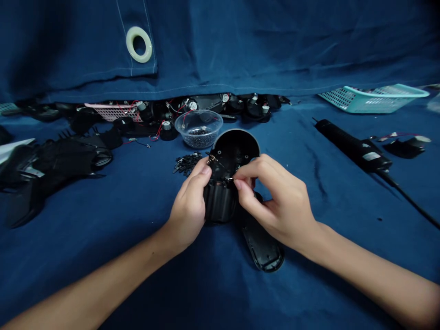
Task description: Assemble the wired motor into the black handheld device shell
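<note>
A black plastic housing (222,201) with a round cup-like end and a ribbed lower part lies in front of me. My left hand (190,204) is closed around its left side, thumb near a metal coil spring (212,158). Over the housing's middle, my right hand (275,197) pinches a small, thin metal piece (228,179) between thumb and forefinger; its exact kind is too small to make out. Beneath my right hand, a long black handle-shaped part (264,245) extends toward me, its upper end partly hidden.
Beyond the housing stand a clear bowl (199,130) of small screws and a pile of small black parts (187,163). A corded black electric screwdriver (354,144) and a teal basket (374,101) are at right. Black shells (58,165) lie left; a blue curtain (240,46) hangs behind.
</note>
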### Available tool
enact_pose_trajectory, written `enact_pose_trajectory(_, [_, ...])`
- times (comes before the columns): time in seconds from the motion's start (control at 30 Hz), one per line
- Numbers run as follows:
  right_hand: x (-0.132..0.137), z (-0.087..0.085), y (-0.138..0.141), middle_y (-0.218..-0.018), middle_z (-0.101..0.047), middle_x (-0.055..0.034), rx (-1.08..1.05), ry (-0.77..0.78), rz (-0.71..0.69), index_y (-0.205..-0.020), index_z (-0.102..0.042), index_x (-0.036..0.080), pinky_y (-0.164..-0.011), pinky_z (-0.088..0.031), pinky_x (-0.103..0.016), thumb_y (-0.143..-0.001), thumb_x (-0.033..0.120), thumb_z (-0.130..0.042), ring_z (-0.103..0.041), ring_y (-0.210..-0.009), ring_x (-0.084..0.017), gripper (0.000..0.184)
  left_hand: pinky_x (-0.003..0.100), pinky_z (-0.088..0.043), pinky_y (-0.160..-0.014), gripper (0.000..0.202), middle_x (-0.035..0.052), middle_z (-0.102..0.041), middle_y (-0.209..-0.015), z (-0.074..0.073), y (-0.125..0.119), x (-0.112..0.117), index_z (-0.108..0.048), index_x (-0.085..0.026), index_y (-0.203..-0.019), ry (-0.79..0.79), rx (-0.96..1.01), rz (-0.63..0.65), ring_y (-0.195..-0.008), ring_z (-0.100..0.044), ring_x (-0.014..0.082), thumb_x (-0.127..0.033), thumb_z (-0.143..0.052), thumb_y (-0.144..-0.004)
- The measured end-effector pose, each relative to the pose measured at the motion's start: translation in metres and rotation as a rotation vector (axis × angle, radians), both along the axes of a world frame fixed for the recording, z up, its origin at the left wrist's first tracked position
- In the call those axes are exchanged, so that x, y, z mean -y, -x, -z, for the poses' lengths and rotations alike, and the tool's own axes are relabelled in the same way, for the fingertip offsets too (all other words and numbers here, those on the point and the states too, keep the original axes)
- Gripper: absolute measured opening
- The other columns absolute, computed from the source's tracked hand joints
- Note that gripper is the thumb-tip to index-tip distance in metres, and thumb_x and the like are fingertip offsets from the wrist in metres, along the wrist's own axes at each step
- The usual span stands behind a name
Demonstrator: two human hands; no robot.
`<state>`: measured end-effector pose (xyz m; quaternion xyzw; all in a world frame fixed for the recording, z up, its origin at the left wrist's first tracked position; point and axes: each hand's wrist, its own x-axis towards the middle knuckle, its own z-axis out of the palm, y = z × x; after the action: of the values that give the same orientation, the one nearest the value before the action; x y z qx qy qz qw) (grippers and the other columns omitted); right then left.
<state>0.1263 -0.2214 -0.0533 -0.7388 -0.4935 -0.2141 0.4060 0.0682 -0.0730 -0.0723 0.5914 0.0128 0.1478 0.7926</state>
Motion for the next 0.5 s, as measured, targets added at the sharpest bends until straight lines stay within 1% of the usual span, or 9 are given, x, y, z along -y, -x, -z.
enact_pose_trajectory(0.1, [-0.002, -0.001, -0.001, -0.077, -0.054, -0.0006, 0.007, 0.012, 0.031, -0.087, -0.056, 0.017, -0.065, -0.043, -0.026, -0.088, 0.006, -0.055, -0.052, -0.068, -0.011, 0.012, 0.031, -0.044, -0.109, 0.028, -0.0004, -0.067, -0.124, -0.005, 0.001, 0.004, -0.064, -0.024, -0.114, 0.133, -0.023, 0.065, -0.129, -0.054, 0.0191, -0.030, -0.041, -0.099])
enact_pose_trajectory(0.17, [-0.003, -0.001, 0.000, -0.078, -0.054, -0.0007, 0.034, 0.028, 0.070, -0.087, -0.055, 0.019, -0.065, -0.044, -0.026, -0.088, 0.006, -0.056, -0.052, -0.069, -0.011, 0.013, 0.031, -0.047, -0.106, 0.027, -0.0002, -0.066, -0.124, -0.008, 0.003, 0.006, -0.063, -0.024, -0.115, 0.198, -0.035, 0.086, -0.128, -0.055, 0.0196, -0.033, -0.043, -0.099])
enact_pose_trajectory(0.27, [-0.003, -0.001, 0.000, -0.079, -0.055, -0.0012, 0.081, 0.039, 0.110, -0.087, -0.054, 0.020, -0.066, -0.046, -0.027, -0.088, 0.007, -0.056, -0.054, -0.071, -0.013, 0.014, 0.032, -0.048, -0.106, 0.028, -0.0003, -0.066, -0.125, -0.011, 0.005, 0.007, -0.061, -0.026, -0.119, 0.210, -0.042, 0.073, -0.128, -0.055, 0.0196, -0.036, -0.045, -0.099])
enact_pose_trajectory(0.37, [-0.003, 0.000, 0.000, -0.079, -0.056, -0.0015, 0.116, 0.051, 0.113, -0.087, -0.054, 0.021, -0.067, -0.046, -0.027, -0.089, 0.006, -0.056, -0.055, -0.072, -0.013, 0.014, 0.032, -0.048, -0.106, 0.031, 0.0005, -0.064, -0.129, -0.012, 0.006, 0.007, -0.056, -0.028, -0.127, 0.227, -0.051, 0.074, -0.129, -0.055, 0.0194, -0.036, -0.046, -0.099])
enact_pose_trajectory(0.5, [-0.003, 0.002, -0.001, -0.081, -0.057, -0.0021, 0.130, 0.079, 0.117, -0.089, -0.054, 0.020, -0.067, -0.047, -0.027, -0.089, 0.008, -0.056, -0.056, -0.073, -0.013, 0.013, 0.032, -0.047, -0.107, 0.032, 0.0018, -0.063, -0.130, -0.012, 0.005, 0.006, -0.057, -0.026, -0.129, 0.284, -0.040, 0.097, -0.129, -0.055, 0.0195, -0.033, -0.048, -0.099])
